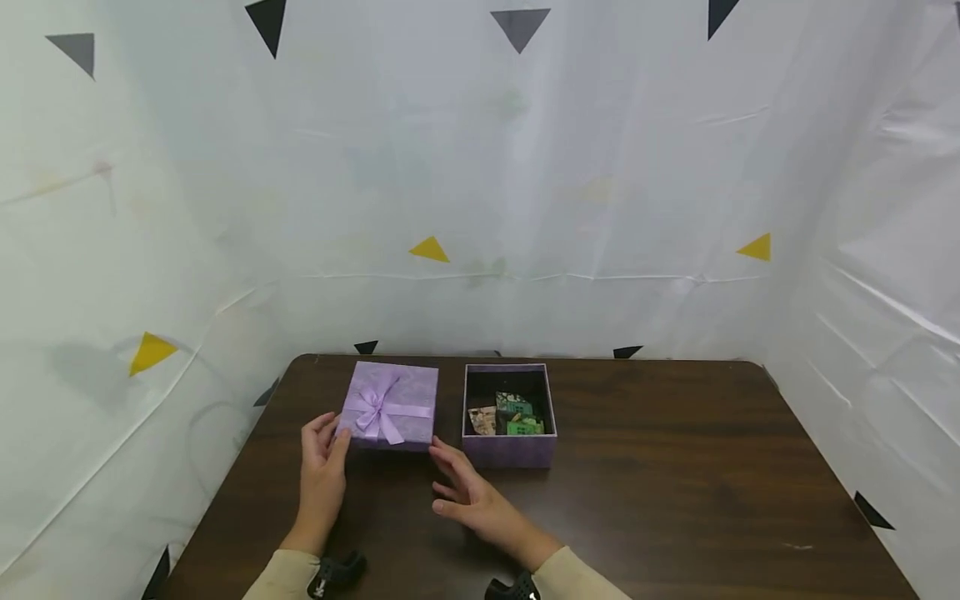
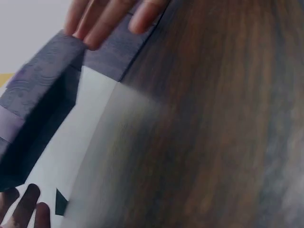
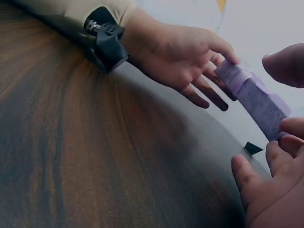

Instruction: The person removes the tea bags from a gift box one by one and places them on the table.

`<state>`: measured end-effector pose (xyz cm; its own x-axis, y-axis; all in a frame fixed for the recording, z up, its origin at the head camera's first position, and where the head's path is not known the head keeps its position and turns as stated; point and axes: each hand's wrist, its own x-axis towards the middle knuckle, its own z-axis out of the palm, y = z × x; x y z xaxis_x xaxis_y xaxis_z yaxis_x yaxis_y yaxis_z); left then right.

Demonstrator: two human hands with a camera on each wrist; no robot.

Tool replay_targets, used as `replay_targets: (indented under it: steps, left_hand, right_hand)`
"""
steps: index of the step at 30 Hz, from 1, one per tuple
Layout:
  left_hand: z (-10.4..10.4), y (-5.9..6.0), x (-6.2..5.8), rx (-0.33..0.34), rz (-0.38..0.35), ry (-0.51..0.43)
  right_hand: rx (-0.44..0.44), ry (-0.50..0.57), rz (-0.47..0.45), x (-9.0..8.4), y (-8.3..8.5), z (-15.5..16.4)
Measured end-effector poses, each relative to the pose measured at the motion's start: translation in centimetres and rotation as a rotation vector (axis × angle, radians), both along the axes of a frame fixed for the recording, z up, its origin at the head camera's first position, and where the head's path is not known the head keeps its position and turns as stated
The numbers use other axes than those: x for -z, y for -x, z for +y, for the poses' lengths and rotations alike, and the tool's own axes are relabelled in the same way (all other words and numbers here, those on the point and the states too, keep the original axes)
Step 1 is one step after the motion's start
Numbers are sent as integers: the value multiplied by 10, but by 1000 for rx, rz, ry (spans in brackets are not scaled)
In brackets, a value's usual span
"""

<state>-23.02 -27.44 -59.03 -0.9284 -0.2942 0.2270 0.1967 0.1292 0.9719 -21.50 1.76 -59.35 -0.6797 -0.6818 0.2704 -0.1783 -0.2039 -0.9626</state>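
Print on the small packets (image 1: 525, 427) inside the purple box (image 1: 508, 452) is too small to read. The dark wood-grain table (image 1: 675, 483) meets white sheeting (image 1: 600, 167) dotted with black, grey and yellow triangles (image 1: 431, 250). Left of the box, my left hand (image 1: 321, 482) grasps the lilac, ribbon-bowed lid (image 1: 414, 395); my right hand (image 1: 480, 505), fingers loose, touches its near right corner.

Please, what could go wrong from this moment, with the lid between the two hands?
The purple lid might slip or tilt: the left hand pinches one side, while the right hand only touches a near corner, thumb apart. It could also bump the open box close beside it and disturb the small items inside. The raised bow may get crushed if fingers press it.
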Motion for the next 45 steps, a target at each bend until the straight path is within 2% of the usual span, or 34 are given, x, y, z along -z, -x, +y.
replay_targets:
  steps: [5,12,19,23,31,37,45]
  left_hand:
    - [-1,3,4,-18,-87,-3]
    - [2,8,2,-16,-175,16]
    - [1,10,2,-8,-248,70]
    - [1,12,3,-3,-263,107]
    - [5,13,2,24,-269,102]
    - [4,14,5,4,-277,166]
    - [5,12,4,-5,-302,170]
  right_hand:
    - [-16,-7,3,6,1,1]
    - [18,-8,28,6,6,1]
    - [32,-27,-22,3,6,1]
    - [45,-61,-49,1,6,1]
    - [66,-121,-147,-4,4,2]
    - [63,-118,-160,-5,3,2]
    - [82,-131,-174,-2,3,0]
